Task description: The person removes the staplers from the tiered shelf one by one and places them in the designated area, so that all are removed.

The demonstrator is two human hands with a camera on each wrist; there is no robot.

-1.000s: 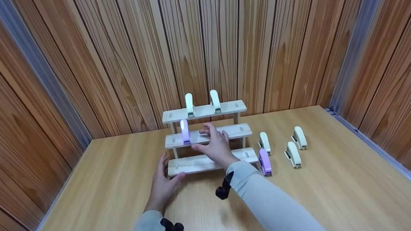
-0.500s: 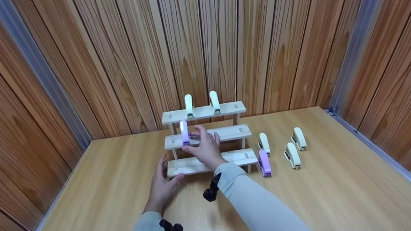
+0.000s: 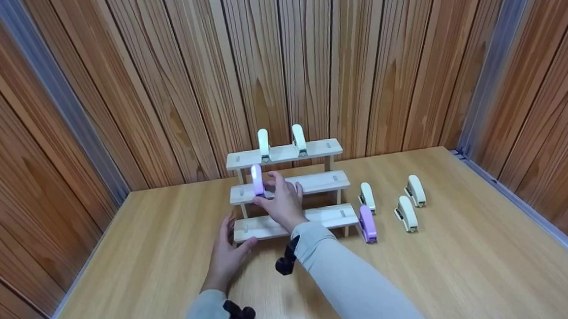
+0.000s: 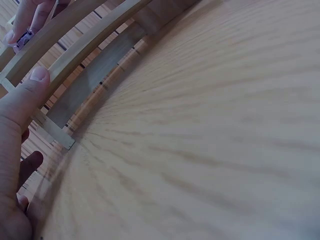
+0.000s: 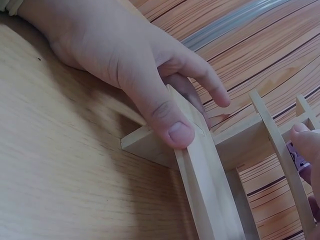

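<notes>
A three-tier wooden stand stands on the table. My left hand grips the left end of its lowest step, thumb over the front edge and fingers round the side. At the middle step, my right hand pinches a light purple stapler by its lower part. That stapler stands on its end near the step's left side, with the thumb in front of its base. In the right wrist view a bit of the purple stapler shows by the right thumb; the left thumb presses on the lowest step.
Two white staplers, one left and one right, stand on the top step. Right of the stand, a purple stapler and several white staplers stand on the table. Wood-panelled walls enclose the back and sides.
My right hand has moved left along the middle step to the light purple stapler and closed its thumb and finger on it. The left hand has kept its hold on the stand.
</notes>
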